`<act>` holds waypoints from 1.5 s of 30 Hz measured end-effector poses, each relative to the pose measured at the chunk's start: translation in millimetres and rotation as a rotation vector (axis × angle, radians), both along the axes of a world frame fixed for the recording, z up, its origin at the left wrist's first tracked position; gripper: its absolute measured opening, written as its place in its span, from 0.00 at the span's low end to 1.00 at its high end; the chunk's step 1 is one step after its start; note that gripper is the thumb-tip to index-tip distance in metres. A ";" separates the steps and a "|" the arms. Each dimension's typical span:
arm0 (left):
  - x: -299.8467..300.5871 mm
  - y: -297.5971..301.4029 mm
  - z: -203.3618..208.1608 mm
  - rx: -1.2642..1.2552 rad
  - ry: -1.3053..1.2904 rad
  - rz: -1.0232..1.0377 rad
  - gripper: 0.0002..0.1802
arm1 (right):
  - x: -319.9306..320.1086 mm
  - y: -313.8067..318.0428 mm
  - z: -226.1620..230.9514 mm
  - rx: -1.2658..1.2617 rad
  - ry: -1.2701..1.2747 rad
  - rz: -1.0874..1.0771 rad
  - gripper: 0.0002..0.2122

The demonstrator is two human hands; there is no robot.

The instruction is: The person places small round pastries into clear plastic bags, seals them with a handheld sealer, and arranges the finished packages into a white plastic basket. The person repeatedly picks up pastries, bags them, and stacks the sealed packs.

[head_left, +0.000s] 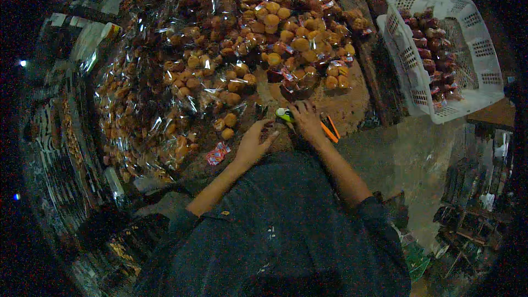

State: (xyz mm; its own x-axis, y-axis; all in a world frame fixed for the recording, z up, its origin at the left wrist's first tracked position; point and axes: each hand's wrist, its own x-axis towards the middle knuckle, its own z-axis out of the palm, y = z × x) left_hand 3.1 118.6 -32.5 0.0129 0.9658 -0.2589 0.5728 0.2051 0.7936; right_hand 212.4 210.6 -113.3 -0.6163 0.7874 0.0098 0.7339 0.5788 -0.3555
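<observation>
Small green thing [284, 114] between the two hands, at the edge of the tabletop [357, 92].
The left hand [256, 142] is loosely spread; the right hand [307, 121] curves at the green thing, but whether it pinches, I cannot tell. It seems light, stiff, perhaps slippery; better to hold its middle.

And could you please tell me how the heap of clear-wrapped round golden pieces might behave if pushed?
The heap would probably slump and spread rather than shift as one, since it looks like many separate packs. Its glossy clear wrapping may make packs slip over each other. The rounded contents could perhaps let loose packs tumble.
</observation>
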 end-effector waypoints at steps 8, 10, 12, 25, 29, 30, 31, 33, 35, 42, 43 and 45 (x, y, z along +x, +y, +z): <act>2.1 33.4 -2.1 0.542 0.190 -0.340 0.27 | -4.1 -25.4 67.7 -0.580 0.617 -0.170 0.18; 3.4 39.3 16.5 0.434 0.069 -0.256 0.21 | -4.9 -33.2 88.7 -0.692 0.784 -0.290 0.16; 10.1 43.7 34.9 0.456 0.005 -0.172 0.13 | -4.6 -36.2 106.0 -0.637 0.830 -0.398 0.15; 45.4 76.1 116.7 0.067 -1.216 0.709 0.26 | -2.2 -62.5 132.1 -0.208 1.112 -0.175 0.10; 46.1 71.3 127.5 0.018 -1.291 0.676 0.26 | -1.4 -59.0 135.2 -0.001 0.934 0.001 0.12; 45.0 70.8 127.8 0.013 -1.275 0.665 0.26 | -0.4 -58.2 135.5 -0.012 0.940 0.021 0.13; 44.0 70.5 127.6 0.009 -1.259 0.654 0.26 | 0.5 -57.6 135.2 -0.022 0.946 0.042 0.13; 42.1 70.5 125.4 0.011 -1.228 0.650 0.28 | 2.0 -56.8 132.5 0.004 0.933 0.044 0.14; 40.1 69.9 122.4 0.009 -1.151 0.597 0.29 | 3.4 -57.0 127.4 0.049 0.973 0.026 0.17; 36.6 43.2 110.7 0.239 -0.154 -0.006 0.25 | 12.3 -51.4 121.4 -0.057 1.133 -0.369 0.26; 36.6 38.8 108.1 0.177 -0.248 -0.020 0.25 | 12.1 -48.4 122.8 -0.139 1.162 -0.363 0.26; 37.0 30.6 101.5 0.066 -0.422 -0.053 0.26 | 10.4 -42.5 124.6 -0.389 1.249 -0.306 0.26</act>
State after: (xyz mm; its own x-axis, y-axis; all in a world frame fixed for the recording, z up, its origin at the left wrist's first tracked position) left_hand 40.1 149.2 69.1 0.1547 0.9752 -0.1582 0.2031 0.1253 0.9711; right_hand 222.7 168.0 11.3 -0.1586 0.9712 0.1780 -0.1191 0.1601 -0.9799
